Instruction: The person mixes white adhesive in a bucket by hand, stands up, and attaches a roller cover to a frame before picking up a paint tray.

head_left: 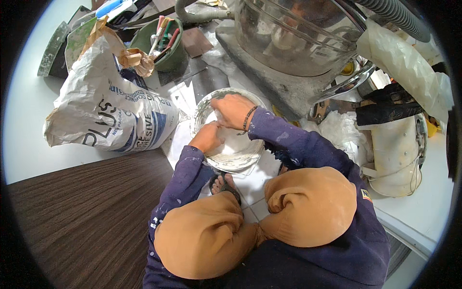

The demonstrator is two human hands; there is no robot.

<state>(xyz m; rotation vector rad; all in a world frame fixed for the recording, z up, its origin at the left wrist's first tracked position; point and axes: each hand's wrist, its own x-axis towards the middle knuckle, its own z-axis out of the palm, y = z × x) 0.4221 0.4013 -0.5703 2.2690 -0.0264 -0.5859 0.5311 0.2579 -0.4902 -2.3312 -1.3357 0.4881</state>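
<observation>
A round white bucket (pixel 231 163), streaked with pale grey material, stands in front of me between my bent knees. My right hand (pixel 235 111) reaches over its far part, fingers curled down inside it around something whitish that I cannot make out. My left hand (pixel 207 137) is lower at the left inner side, fingers bent close to my right hand; what it grips is hidden. A crumpled paper sack (pixel 96 111) stands just left of the bucket. My sandalled foot (pixel 222 184) is below the bucket.
A green pail (pixel 168 62) of tools sits at back left. A steel canister machine (pixel 284 38) with a grey hose (pixel 399 19) stands behind. Crumpled plastic (pixel 344 132) and a dirty white container (pixel 394 164) are on the right. Dark wood-grain surface (pixel 82 212) lies at lower left.
</observation>
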